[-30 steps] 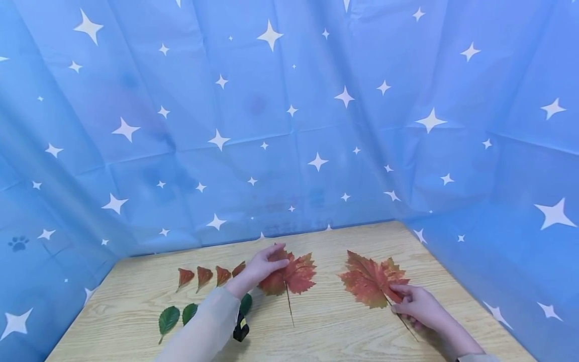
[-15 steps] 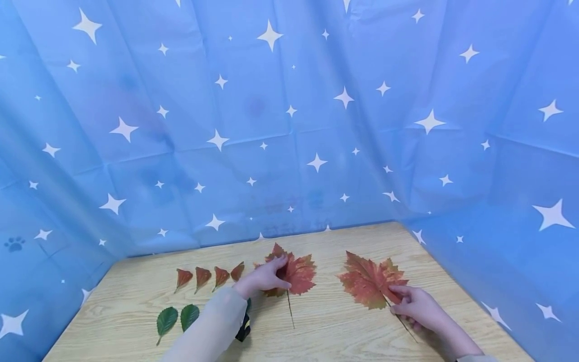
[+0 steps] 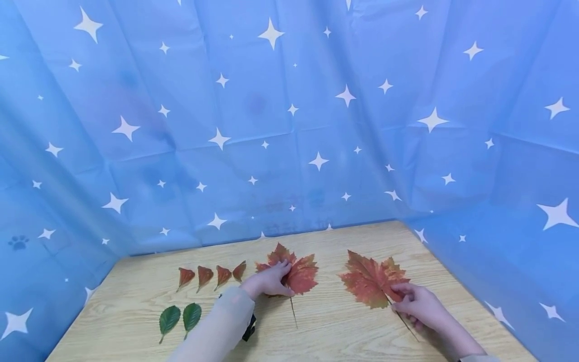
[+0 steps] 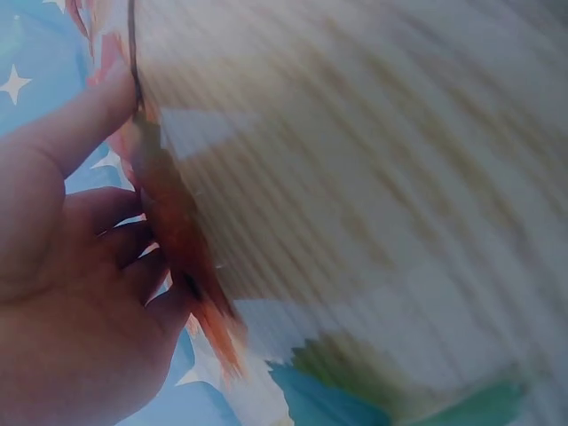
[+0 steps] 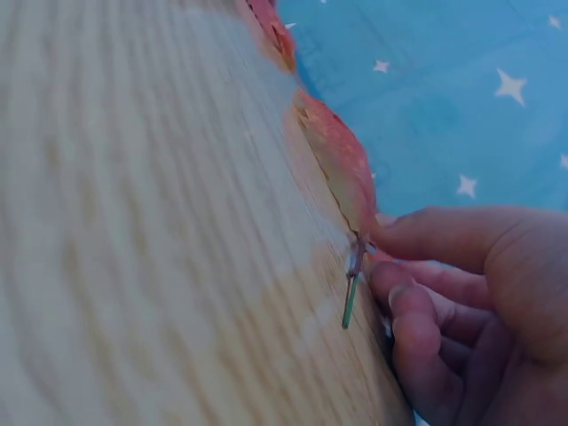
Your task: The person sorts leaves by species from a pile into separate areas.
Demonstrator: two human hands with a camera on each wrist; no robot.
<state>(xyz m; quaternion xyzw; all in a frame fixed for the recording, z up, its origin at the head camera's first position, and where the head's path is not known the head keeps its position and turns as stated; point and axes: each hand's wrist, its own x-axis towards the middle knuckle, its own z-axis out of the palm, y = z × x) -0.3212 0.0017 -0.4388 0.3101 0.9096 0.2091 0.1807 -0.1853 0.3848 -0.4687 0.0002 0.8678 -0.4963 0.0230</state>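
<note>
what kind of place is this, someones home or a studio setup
Most likely a staged recording booth, not a lived-in room: a wooden table is walled on three sides by a blue star-print backdrop, and small leaves lie in neat rows.

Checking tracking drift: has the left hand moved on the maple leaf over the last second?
Yes. The left hand has slid back toward the person across the red maple leaf; its tip lobe, covered before, now shows, judged against the small red leaves.

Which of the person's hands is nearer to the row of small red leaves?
The left hand: it rests on a big maple leaf right beside the small red leaves. The right hand is far across the table.
</note>
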